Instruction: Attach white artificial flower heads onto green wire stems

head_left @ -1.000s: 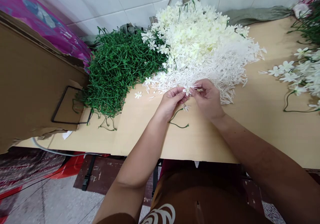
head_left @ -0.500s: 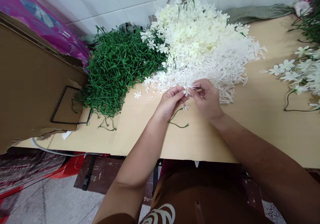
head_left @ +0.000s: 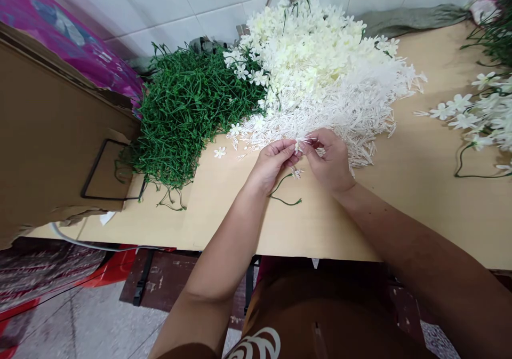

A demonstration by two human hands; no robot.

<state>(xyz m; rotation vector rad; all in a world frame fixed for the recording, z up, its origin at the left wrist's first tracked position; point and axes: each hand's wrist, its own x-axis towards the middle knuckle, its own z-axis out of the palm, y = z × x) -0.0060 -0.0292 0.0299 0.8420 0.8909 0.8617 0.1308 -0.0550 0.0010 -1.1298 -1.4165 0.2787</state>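
My left hand (head_left: 276, 161) pinches a small white artificial flower (head_left: 298, 146) between thumb and fingers, just above the table. A thin green stem (head_left: 286, 202) with white stamen tips at one end hangs below that hand. My right hand (head_left: 330, 159) is closed at the flower's right side, its fingertips pinching white stamens (head_left: 307, 138) that fan out there. How the stamens meet the flower is hidden by the fingers. Right behind the hands lies a pile of white stamens (head_left: 352, 113), with a heap of cream-white flower heads (head_left: 308, 49) on and behind it.
A tangled heap of green stems (head_left: 192, 108) lies at left, beside a cardboard box (head_left: 60, 119). One loose white flower (head_left: 220, 152) sits on the wooden table (head_left: 224, 215). Flowers on stems (head_left: 488, 113) lie at far right. A tiled wall (head_left: 224, 1) closes off the back.
My right fingers have pressed in slightly closer over the flower, covering more of its petals. Everything else on the table stays where it was.
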